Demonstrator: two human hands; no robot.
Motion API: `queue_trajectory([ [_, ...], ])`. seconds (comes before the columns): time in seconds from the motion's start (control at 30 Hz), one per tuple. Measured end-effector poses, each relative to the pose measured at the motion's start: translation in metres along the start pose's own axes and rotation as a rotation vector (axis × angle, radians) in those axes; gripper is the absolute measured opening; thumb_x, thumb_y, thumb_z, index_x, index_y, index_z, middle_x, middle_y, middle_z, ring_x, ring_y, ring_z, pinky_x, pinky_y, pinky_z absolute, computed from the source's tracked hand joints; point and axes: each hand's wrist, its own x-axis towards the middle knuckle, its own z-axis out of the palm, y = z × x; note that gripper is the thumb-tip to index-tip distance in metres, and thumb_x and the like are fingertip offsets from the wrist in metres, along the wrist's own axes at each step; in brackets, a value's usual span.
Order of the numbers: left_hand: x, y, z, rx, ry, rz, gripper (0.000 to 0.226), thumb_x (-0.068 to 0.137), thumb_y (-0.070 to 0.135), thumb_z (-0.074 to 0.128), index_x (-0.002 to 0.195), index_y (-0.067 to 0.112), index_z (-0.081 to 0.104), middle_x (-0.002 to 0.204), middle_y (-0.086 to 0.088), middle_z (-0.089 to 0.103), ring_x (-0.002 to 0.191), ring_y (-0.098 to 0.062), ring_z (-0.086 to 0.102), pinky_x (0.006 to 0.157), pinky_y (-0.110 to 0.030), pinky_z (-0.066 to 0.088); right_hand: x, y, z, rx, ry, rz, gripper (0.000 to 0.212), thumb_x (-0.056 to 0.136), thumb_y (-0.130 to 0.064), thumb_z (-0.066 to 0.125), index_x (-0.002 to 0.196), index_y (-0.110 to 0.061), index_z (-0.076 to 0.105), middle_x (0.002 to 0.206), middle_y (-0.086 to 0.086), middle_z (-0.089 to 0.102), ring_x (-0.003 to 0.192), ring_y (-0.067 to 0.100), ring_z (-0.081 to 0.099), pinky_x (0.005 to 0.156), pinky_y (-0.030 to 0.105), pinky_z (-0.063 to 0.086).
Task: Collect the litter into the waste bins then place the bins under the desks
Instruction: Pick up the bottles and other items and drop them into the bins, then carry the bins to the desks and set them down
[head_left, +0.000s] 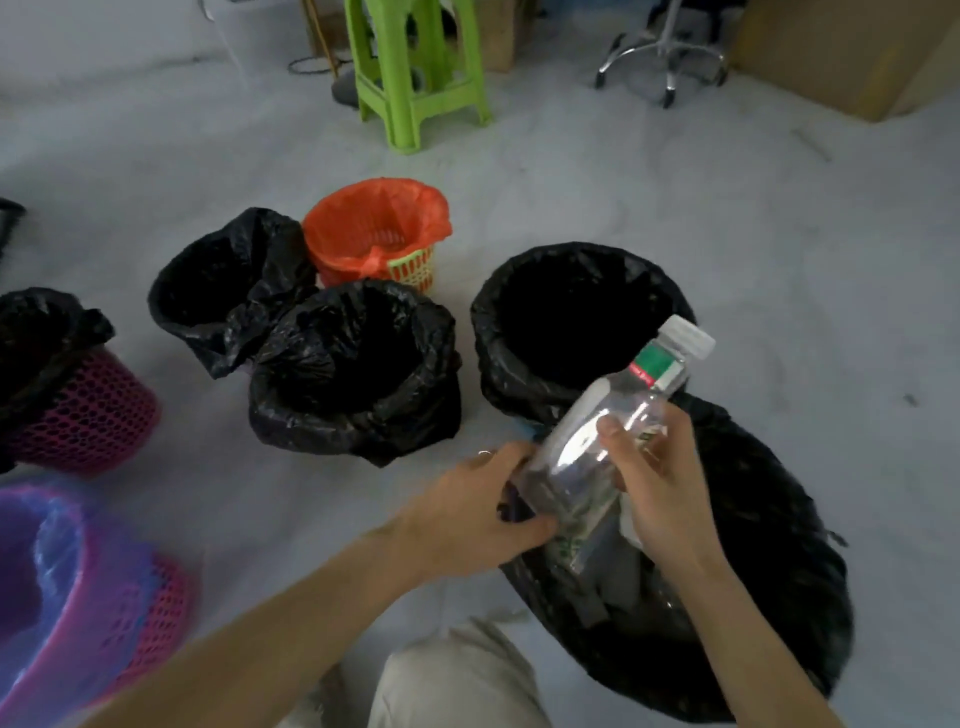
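right hand grips clear plastic bottle | crinkled black bin liner

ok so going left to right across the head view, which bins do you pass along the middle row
pink mesh bin → crumpled black-bagged bin → orange-lined bin → big open black-lined bin

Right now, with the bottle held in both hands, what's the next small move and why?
Probably lower the clear bottle into the black-lined bin directly beneath it and release. The left hand and right hand already hold it above that bin's opening.
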Motion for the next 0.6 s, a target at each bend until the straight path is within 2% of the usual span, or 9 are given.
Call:
queue_trajectory([
  [0.13, 0.029, 0.011, 0.019, -0.006, 0.005, 0.002, 0.054, 0.090, 0.052, 0.057, 0.140, 0.041, 0.041, 0.129, 0.012, 0.053, 0.113, -0.007, 0.055, 0.098, -0.026, 0.047, 0.002, 0.008, -0.057, -0.233, 0.189, 0.056, 0.051, 0.090, -0.054, 0.060, 0.136, -0.040, 0.042, 0.091, -0.014, 0.069, 0.091, 0.010, 0.068, 0.086, 0.039, 0.052],
  [0.23, 0.053, 0.009, 0.026, -0.065, 0.085, -0.096, 0.052, 0.094, 0.045, 0.057, 0.142, 0.031, 0.044, 0.134, 0.003, 0.051, 0.118, -0.014, 0.056, 0.089, -0.021, 0.043, -0.002, 0.009, -0.082, -0.651, 0.030, 0.122, 0.050, 0.090, -0.062, 0.052, 0.133, -0.041, 0.044, 0.090, -0.014, 0.066, 0.081, 0.006, 0.063, 0.074, 0.031, 0.045],
  [0.3, 0.070, 0.008, 0.023, -0.184, 0.074, -0.222, 0.056, 0.095, 0.044, 0.057, 0.145, 0.027, 0.040, 0.137, 0.002, 0.048, 0.118, -0.018, 0.055, 0.087, -0.025, 0.042, -0.005, 0.017, -0.090, -0.866, -0.065, 0.194, 0.055, 0.086, -0.073, 0.046, 0.130, -0.041, 0.051, 0.113, -0.009, 0.066, 0.093, 0.009, 0.063, 0.084, 0.030, 0.047],
  [0.37, 0.085, 0.007, 0.014, -0.342, 0.059, -0.345, 0.057, 0.096, 0.044, 0.056, 0.145, 0.023, 0.038, 0.124, 0.005, 0.053, 0.106, -0.018, 0.056, 0.086, -0.031, 0.043, 0.001, 0.029, -0.093, -0.995, -0.042, 0.180, 0.067, 0.084, -0.073, 0.048, 0.138, -0.034, 0.051, 0.141, -0.003, 0.052, 0.123, 0.022, 0.053, 0.101, 0.038, 0.045],
  [0.4, 0.093, 0.008, 0.008, -0.407, 0.062, -0.389, 0.048, 0.097, 0.042, 0.056, 0.139, 0.022, 0.044, 0.110, 0.008, 0.055, 0.097, -0.016, 0.056, 0.084, -0.034, 0.043, 0.009, 0.033, -0.094, -1.029, 0.008, 0.151, 0.069, 0.085, -0.069, 0.051, 0.142, -0.031, 0.048, 0.148, 0.000, 0.044, 0.134, 0.028, 0.043, 0.106, 0.043, 0.040],
  [0.47, 0.107, 0.008, -0.002, -0.449, 0.103, -0.453, 0.012, 0.099, 0.039, 0.053, 0.098, 0.027, 0.054, 0.086, 0.008, 0.051, 0.083, -0.018, 0.055, 0.082, -0.041, 0.047, 0.030, 0.038, -0.092, -1.088, 0.077, 0.115, 0.076, 0.086, -0.063, 0.055, 0.149, -0.026, 0.035, 0.157, 0.004, 0.032, 0.144, 0.033, 0.025, 0.113, 0.049, 0.030],
  [0.5, 0.115, 0.006, -0.005, -0.484, 0.123, -0.484, 0.020, 0.100, 0.038, 0.052, 0.083, 0.028, 0.049, 0.080, 0.004, 0.051, 0.077, -0.020, 0.054, 0.079, -0.041, 0.048, 0.044, 0.041, -0.091, -1.113, 0.084, 0.125, 0.081, 0.086, -0.061, 0.056, 0.153, -0.025, 0.027, 0.159, 0.006, 0.027, 0.146, 0.034, 0.020, 0.115, 0.051, 0.026],
  [0.53, 0.121, 0.008, -0.008, -0.528, 0.137, -0.516, 0.024, 0.100, 0.039, 0.052, 0.081, 0.025, 0.048, 0.079, 0.001, 0.051, 0.074, -0.021, 0.054, 0.077, -0.039, 0.047, 0.059, 0.045, -0.090, -1.130, 0.071, 0.145, 0.084, 0.087, -0.059, 0.055, 0.155, -0.025, 0.020, 0.160, 0.007, 0.025, 0.147, 0.035, 0.019, 0.115, 0.052, 0.025],
  [0.6, 0.133, 0.008, -0.009, -0.668, 0.139, -0.588, 0.026, 0.099, 0.041, 0.054, 0.105, 0.016, 0.054, 0.098, -0.004, 0.056, 0.091, -0.024, 0.060, 0.082, -0.038, 0.050, 0.084, 0.055, -0.086, -1.170, 0.015, 0.195, 0.080, 0.088, -0.054, 0.054, 0.154, -0.025, 0.020, 0.155, 0.009, 0.035, 0.140, 0.039, 0.032, 0.109, 0.052, 0.031],
])
